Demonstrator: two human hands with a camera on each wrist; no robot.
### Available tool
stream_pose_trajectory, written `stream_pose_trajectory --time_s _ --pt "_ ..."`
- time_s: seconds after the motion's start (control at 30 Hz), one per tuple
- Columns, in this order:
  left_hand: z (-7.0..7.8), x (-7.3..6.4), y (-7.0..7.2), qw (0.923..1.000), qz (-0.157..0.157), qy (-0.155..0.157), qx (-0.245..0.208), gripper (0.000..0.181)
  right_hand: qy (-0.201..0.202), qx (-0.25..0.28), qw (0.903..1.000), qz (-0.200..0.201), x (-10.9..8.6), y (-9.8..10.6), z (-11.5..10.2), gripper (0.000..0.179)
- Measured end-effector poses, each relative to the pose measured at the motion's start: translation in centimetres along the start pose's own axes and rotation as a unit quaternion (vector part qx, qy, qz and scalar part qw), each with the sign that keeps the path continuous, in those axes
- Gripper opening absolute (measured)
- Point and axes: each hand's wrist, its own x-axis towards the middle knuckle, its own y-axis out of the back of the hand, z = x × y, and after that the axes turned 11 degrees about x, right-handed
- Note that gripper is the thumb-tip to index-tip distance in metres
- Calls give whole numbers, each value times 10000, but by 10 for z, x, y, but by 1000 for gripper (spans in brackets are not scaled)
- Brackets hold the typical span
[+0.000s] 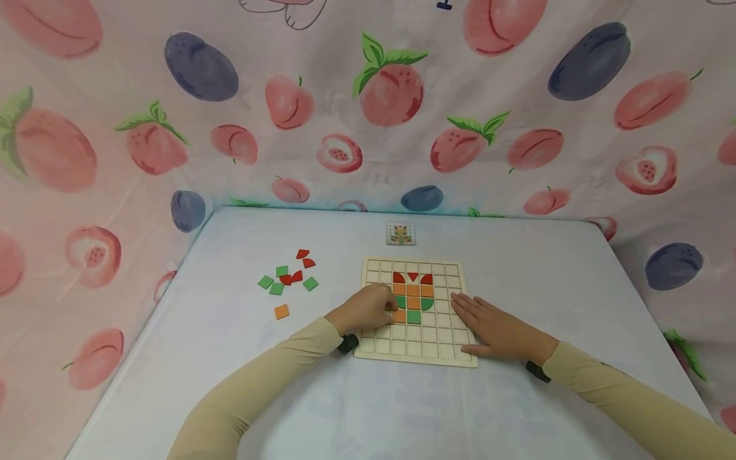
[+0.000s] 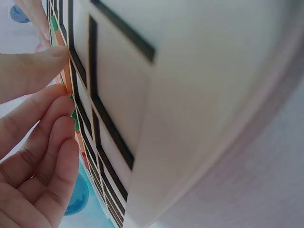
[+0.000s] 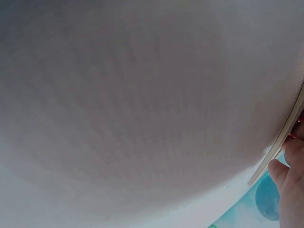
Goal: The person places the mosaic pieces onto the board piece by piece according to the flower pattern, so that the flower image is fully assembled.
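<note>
A cream grid board [image 1: 422, 353] lies on the white table. My left hand [image 1: 367, 308] reaches over its left part, thumb and index finger pinching an orange square tile [image 1: 399, 317] at a cell of the grid. In the left wrist view that tile [image 2: 67, 78] shows edge-on between the two fingertips. Right of it sits a green square tile [image 1: 413, 317]. Farther up the board are orange squares [image 1: 413, 296], green rounded pieces [image 1: 427, 304] and red pieces [image 1: 426, 279]. My right hand [image 1: 500, 329] rests with straight fingers on the board's right edge.
Left of the board lie loose green squares [image 1: 266, 282], red quarter-round pieces [image 1: 308, 262] and one orange square [image 1: 282, 312]. Behind the board is a small pattern card [image 1: 400, 234]. A fruit-printed cloth [image 1: 339, 89] hangs along the back and sides of the table.
</note>
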Motion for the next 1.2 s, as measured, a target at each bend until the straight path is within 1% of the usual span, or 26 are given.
stream_pose_trajectory --time_s 0.23,0.37,0.43,0.57,0.67,0.93,1.03,1.1,1.2 --pt "-1 2 -1 10000 -28 -59 39 15 -72 24 9998 -202 2 3 -2 87" --pt "-2 0 -1 9997 -129 80 -184 14 -99 17 9997 -240 2 2 -1 87" --pt "-2 -2 -1 9992 -206 90 -319 12 -106 39 9996 -252 2 2 -1 87" --pt "-1 -8 0 9981 -378 -67 -475 11 -121 90 9995 -282 3 3 -1 87" --pt "0 -11 0 9976 -432 -167 -505 11 -139 125 9994 -293 2 4 -2 87" --pt "1 -10 -3 9974 -519 -307 -400 10 -78 0 9997 -218 1 3 -2 87" --pt "0 -10 -2 9974 -524 -286 -415 13 -70 8 9998 -186 1 2 -2 87" --pt "-2 -11 -1 9970 -532 -237 -503 14 -41 -33 9999 -129 1 2 -1 87" --pt "-9 -12 4 9950 -583 -202 -785 15 -45 -84 9999 -65 1 1 -1 87"
